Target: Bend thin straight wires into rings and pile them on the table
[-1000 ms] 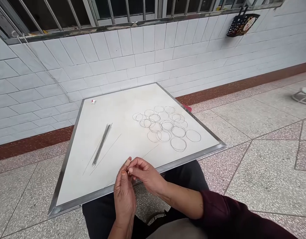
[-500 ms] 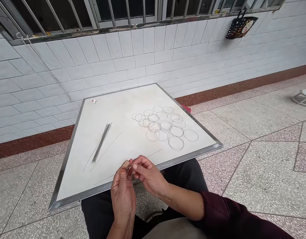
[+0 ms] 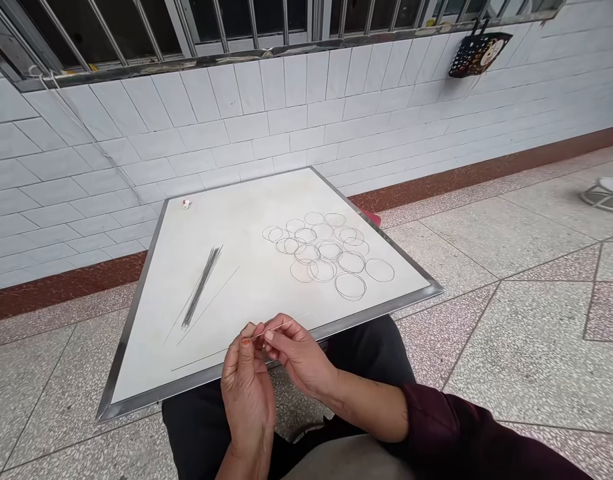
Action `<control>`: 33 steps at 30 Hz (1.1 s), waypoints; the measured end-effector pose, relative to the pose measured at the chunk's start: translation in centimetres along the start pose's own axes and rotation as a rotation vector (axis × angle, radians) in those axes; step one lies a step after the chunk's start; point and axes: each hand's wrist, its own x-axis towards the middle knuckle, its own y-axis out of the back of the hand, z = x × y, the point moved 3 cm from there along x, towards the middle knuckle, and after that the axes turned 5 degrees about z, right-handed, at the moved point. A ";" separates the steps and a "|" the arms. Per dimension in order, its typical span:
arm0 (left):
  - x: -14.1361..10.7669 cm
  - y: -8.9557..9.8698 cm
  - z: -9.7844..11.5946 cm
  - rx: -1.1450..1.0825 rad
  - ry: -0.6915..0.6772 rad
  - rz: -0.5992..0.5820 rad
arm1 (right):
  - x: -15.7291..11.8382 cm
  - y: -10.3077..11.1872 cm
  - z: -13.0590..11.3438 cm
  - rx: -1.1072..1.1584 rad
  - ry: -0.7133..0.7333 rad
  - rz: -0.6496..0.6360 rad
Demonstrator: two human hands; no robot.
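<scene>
Both hands meet over the near edge of the white table (image 3: pixel 256 220). My left hand (image 3: pixel 247 380) pinches a thin wire (image 3: pixel 201 359) whose long end sticks out to the left over the tabletop. A tan band or tape (image 3: pixel 248 329) wraps one of its fingertips. Close beside it, my right hand (image 3: pixel 299 350) is closed on the same wire between thumb and forefinger, and a short end passes beyond to the right. A bundle of straight dark wires (image 3: pixel 201 287) lies at the left of the table. Several thin wire rings (image 3: pixel 350 286) overlap at the right.
A small white and red object (image 3: pixel 186 204) sits in the table's far left corner. Behind stands a tiled wall (image 3: pixel 276 127) with a barred window, where a dark patterned bag (image 3: pixel 479 55) hangs. A round stool (image 3: pixel 606 193) stands on the floor at far right.
The wire has shifted leftward through my fingers: less of it shows on the right. Both hands stay pinched in nearly the same place. The view has moved slightly.
</scene>
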 end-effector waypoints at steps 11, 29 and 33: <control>-0.3 -0.4 0.6 -0.112 0.048 0.011 | 0.5 0.7 0.5 -0.183 0.239 -0.034; -0.5 0.2 1.2 -0.150 0.113 0.035 | 0.0 0.3 0.5 -0.047 0.224 -0.081; -0.4 0.2 1.4 -0.157 0.091 0.045 | 0.1 0.3 0.4 -0.074 0.233 -0.095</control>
